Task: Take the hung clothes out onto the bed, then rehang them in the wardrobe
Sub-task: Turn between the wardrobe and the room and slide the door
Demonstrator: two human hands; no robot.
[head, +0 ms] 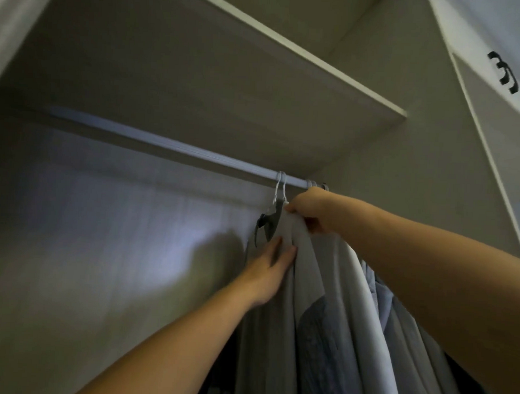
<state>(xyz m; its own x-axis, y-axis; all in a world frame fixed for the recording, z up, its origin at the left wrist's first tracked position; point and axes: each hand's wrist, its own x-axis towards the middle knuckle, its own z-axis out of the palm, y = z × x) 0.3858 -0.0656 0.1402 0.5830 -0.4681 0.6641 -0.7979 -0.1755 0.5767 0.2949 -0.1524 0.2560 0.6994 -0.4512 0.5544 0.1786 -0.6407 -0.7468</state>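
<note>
Wardrobe (104,221): shelf (302,55) over rail (166,143), shirts (323,287) R.

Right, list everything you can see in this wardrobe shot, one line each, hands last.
rail: one, pale, across the wardrobe under the shelf
shelf: one, off-white, above the rail
hanger hooks: at least three, white, at the right end of the rail
clothes: several, exact count unclear, grey, white and blue, hanging bunched at the rail's right end
handle: one, black, on the cupboard door at upper right
left hand: one, fingers straight, flat against the grey clothes
right hand: one, gripping the top of the clothes just below the rail
</note>
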